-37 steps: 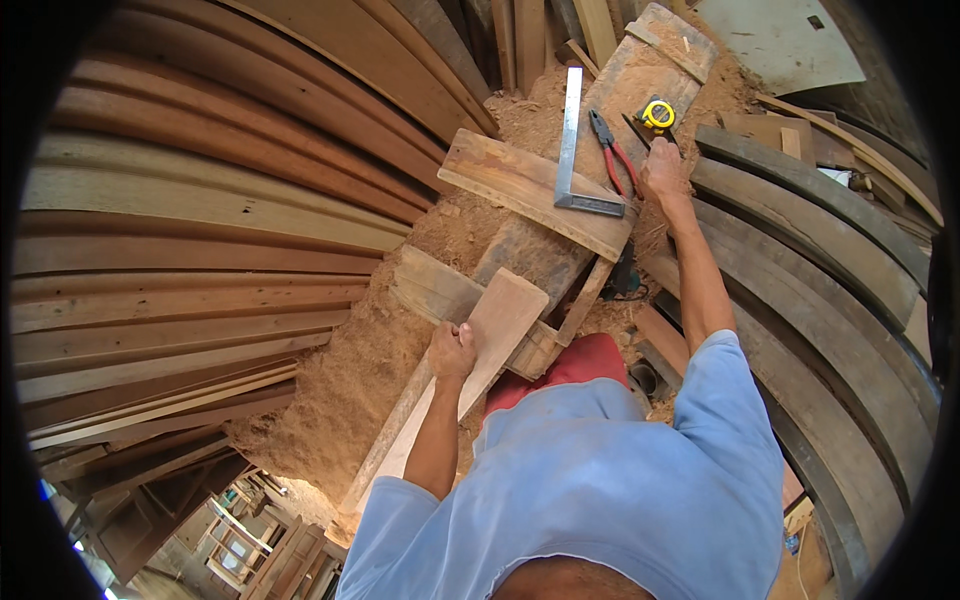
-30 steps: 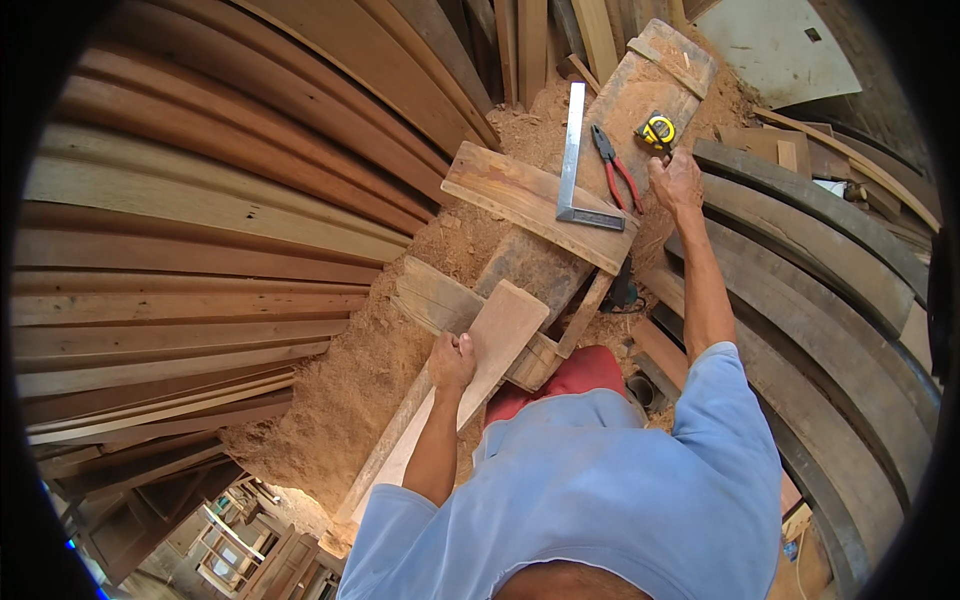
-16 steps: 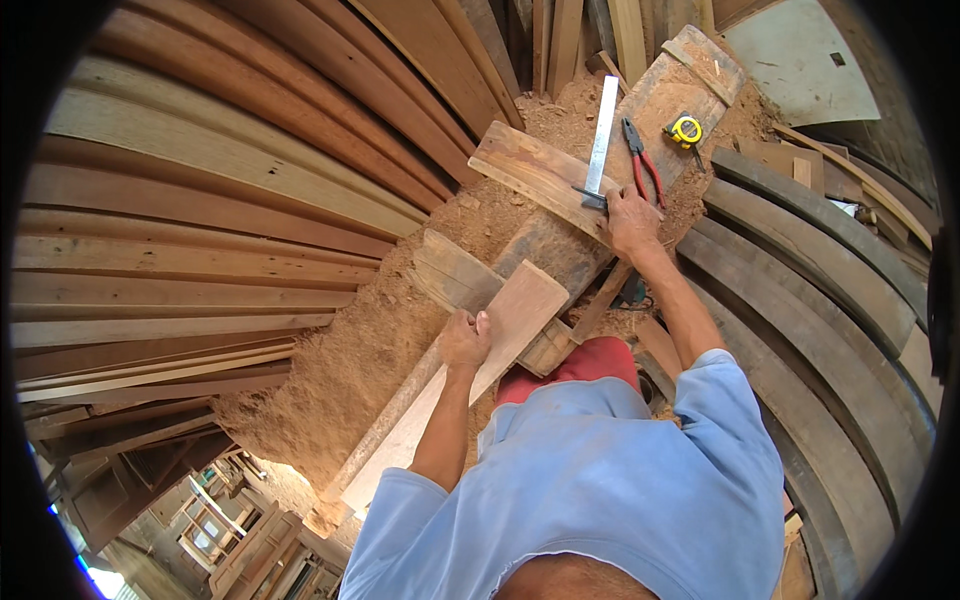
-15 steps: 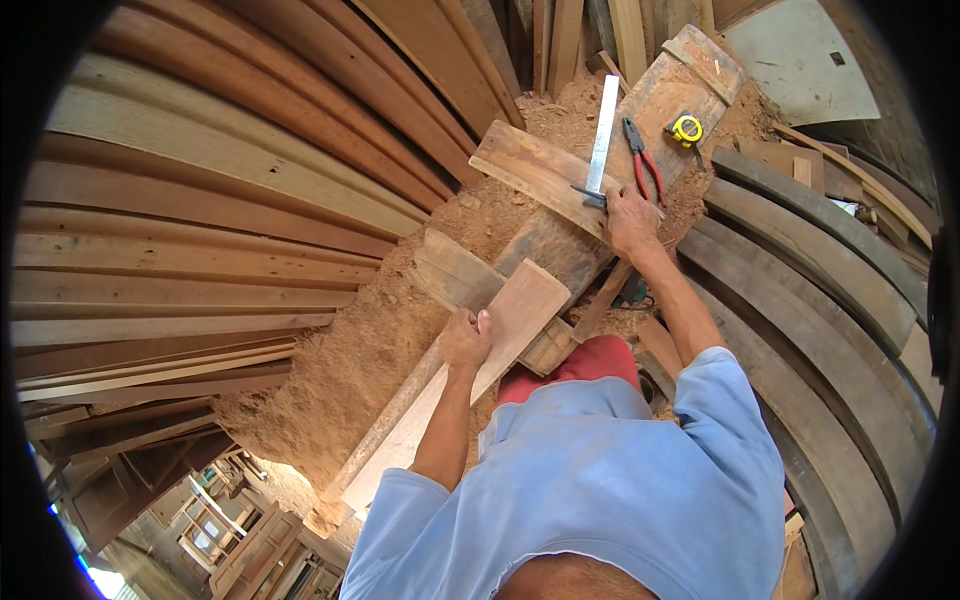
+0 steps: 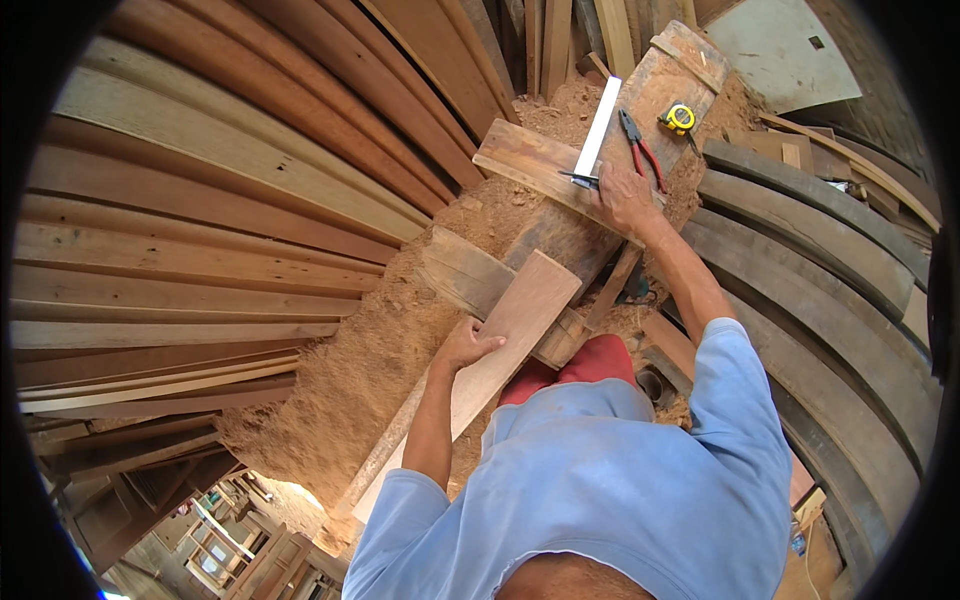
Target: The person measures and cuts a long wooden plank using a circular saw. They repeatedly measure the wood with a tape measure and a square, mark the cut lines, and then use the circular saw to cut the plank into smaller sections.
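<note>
My right hand is closed on the dark handle of a metal try square, whose blade points away from me over a short crossways board. Just right of it, red-handled pliers and a yellow tape measure lie on a worn, sawdust-strewn bench plank. Lower down, my left hand grips the left edge of a long pale plank, thumb on its top face. That plank lies diagonally across a weathered wooden piece.
Many upright boards line the left side. Dark curved-looking planks are stacked at my right. A pale panel stands at the back right. Sawdust is heaped along the bench, and wooden frames show at the lower left.
My right hand has moved from beside the tape measure down-left to the square and taken hold of it. The square is turned slightly. My left hand's thumb has stretched across the plank.
</note>
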Demonstrator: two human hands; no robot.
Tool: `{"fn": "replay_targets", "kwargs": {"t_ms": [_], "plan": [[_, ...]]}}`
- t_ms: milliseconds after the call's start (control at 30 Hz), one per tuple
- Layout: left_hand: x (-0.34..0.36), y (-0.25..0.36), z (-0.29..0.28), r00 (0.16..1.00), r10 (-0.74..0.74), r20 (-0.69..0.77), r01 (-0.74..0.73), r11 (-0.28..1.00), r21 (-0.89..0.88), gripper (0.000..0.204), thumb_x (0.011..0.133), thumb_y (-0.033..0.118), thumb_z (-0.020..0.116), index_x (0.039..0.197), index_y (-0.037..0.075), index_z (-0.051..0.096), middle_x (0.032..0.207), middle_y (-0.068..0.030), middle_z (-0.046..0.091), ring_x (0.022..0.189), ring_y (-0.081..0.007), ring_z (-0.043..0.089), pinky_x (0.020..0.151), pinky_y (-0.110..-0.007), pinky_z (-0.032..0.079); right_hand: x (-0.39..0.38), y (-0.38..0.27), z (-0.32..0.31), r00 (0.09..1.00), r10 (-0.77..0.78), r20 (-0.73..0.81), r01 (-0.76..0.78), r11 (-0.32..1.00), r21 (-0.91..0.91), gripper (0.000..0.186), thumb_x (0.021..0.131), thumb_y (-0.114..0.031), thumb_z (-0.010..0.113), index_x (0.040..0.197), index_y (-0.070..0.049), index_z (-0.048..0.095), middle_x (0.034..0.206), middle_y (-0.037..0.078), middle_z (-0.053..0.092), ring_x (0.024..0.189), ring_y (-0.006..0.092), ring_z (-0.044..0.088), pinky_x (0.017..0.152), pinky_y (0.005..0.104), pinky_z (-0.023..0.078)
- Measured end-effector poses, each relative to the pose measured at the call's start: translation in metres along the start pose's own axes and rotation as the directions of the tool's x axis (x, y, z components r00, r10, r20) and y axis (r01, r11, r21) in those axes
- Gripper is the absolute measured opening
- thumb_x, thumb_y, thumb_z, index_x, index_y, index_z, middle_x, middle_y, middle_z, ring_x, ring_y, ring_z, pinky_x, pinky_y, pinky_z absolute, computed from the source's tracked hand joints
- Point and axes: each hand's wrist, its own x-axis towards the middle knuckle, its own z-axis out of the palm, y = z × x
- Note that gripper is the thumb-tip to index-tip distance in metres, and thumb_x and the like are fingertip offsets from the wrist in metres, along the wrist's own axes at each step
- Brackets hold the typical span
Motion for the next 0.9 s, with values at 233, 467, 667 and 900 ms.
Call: {"fn": "replay_targets", "kwargs": {"t_ms": [233, 467, 667, 900], "plan": [[-0.010, -0.025, 0.009, 0.987, 0.136, -0.086, -0.134, 0.990, 0.032, 0.071, 0.066, 0.049, 0.091, 0.108, -0.002, 0.065, 0.097, -0.0195, 0.070, 0.095, -0.0336, 0.069, 0.084, -0.043, 0.053, -0.025, -0.066, -0.070, 0.910, 0.143, -0.388, 0.001, 0.938, 0.348, 0.030, 0.095, -0.029, 0.066, 0.111, -0.004, 0.059, 0.093, 0.020, 0.070, 0.087, 0.0385, 0.069, 0.075, 0.0470, 0.053], [-0.058, 0.017, 0.014, 0.913, 0.232, -0.335, -0.136, 0.949, 0.285, 0.054, 0.069, 0.039, 0.088, 0.099, 0.003, 0.061, 0.101, -0.0197, 0.066, 0.093, -0.0422, 0.065, 0.080, -0.050, 0.051, -0.085, -0.087, -0.073, 0.659, 0.531, -0.532, 0.110, 0.632, 0.767, 0.024, 0.097, -0.026, 0.070, 0.098, -0.002, 0.064, 0.074, 0.005, 0.060, 0.064, 0.0194, 0.054, 0.062, 0.0359, 0.046], [-0.057, 0.006, 0.057, 0.743, 0.478, -0.469, -0.245, 0.846, 0.474, 0.055, 0.072, 0.032, 0.085, 0.109, 0.002, 0.058, 0.111, -0.0224, 0.063, 0.098, -0.0445, 0.063, 0.080, -0.054, 0.050, -0.139, -0.115, 0.009, 0.757, 0.651, 0.053, -0.160, 0.106, 0.981, 0.016, 0.095, -0.017, 0.070, 0.092, -0.001, 0.068, 0.079, -0.005, 0.059, 0.072, 0.0056, 0.049, 0.063, 0.0269, 0.043], [-0.057, 0.004, 0.083, 0.840, 0.317, -0.440, -0.178, 0.928, 0.328, 0.062, 0.078, 0.030, 0.081, 0.125, 0.002, 0.051, 0.110, -0.0260, 0.064, 0.098, -0.0466, 0.065, 0.082, -0.054, 0.053, -0.165, -0.125, 0.059, 0.807, 0.515, 0.288, -0.230, -0.174, 0.957, 0.010, 0.094, -0.008, 0.069, 0.098, 0.001, 0.070, 0.088, -0.002, 0.066, 0.078, 0.0061, 0.057, 0.070, 0.0253, 0.049]]}}
